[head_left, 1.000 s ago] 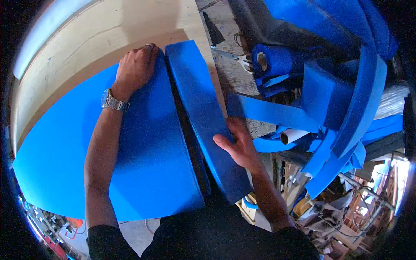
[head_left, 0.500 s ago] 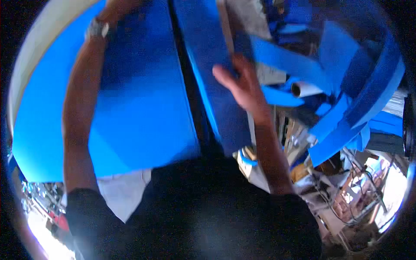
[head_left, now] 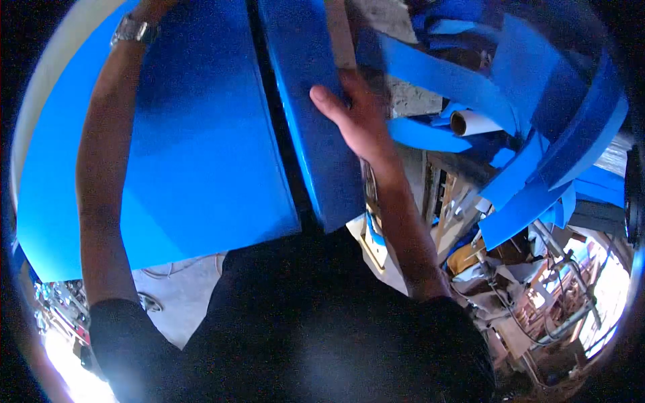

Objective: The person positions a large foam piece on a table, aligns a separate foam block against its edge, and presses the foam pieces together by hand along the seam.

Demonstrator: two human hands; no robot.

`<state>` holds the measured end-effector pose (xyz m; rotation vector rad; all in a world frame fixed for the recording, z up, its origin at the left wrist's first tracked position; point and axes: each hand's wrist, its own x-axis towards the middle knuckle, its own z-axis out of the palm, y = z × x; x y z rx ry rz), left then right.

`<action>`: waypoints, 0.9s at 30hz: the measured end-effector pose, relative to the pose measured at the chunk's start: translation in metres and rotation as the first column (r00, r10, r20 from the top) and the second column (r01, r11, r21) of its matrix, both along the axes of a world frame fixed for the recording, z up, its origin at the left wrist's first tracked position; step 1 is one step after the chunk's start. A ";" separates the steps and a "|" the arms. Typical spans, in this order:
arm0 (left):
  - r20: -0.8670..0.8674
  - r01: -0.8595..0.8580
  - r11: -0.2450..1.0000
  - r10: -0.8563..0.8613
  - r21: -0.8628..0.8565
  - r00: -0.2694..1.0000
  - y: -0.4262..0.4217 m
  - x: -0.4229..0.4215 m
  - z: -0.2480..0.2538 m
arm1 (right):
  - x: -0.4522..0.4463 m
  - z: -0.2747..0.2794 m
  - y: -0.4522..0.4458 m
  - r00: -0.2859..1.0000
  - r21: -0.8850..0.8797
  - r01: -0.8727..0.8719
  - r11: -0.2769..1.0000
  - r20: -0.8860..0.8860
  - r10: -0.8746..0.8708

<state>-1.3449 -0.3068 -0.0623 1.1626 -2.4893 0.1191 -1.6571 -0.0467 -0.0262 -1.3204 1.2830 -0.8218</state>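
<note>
A large, smooth blue sheet [head_left: 215, 154] lies in front of me, its material unclear. A dark gap separates it from a narrower blue strip [head_left: 302, 54] on its right. My right hand [head_left: 359, 124] is at the strip's right edge, with the thumb on top and the fingers bent over the side, partly hidden. My left hand [head_left: 156, 8] is at the top edge of the view above the large sheet, its fingers cut off by the frame. A metal-banded watch [head_left: 134, 31] circles my left wrist.
Several blue offcuts [head_left: 443, 80] lie heaped on the right, around a white cardboard-like tube [head_left: 476, 123]. Below them are metal pipes [head_left: 571, 289] and wood scraps. A pale floor [head_left: 178, 295] shows beneath the sheet's near edge, with a small wheel [head_left: 150, 302].
Both hands have shifted slightly left and upward in the view. The sheet and strip also appear further left, and the strip's near end sits higher. My right hand remains by the strip's edge.
</note>
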 end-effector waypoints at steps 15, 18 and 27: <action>-0.065 -0.101 0.895 0.142 0.435 0.988 0.001 0.001 0.003 | -0.004 -0.011 -0.001 0.993 -0.053 -0.034 0.998 -0.112 0.028; -0.075 0.024 0.997 -0.018 0.078 0.997 0.033 -0.032 0.042 | -0.002 -0.010 0.001 0.995 -0.094 -0.025 0.995 -0.099 0.016; -0.116 -0.130 0.971 0.156 0.202 0.981 0.033 -0.032 0.037 | -0.002 -0.017 0.003 0.998 -0.111 -0.011 0.994 -0.069 0.003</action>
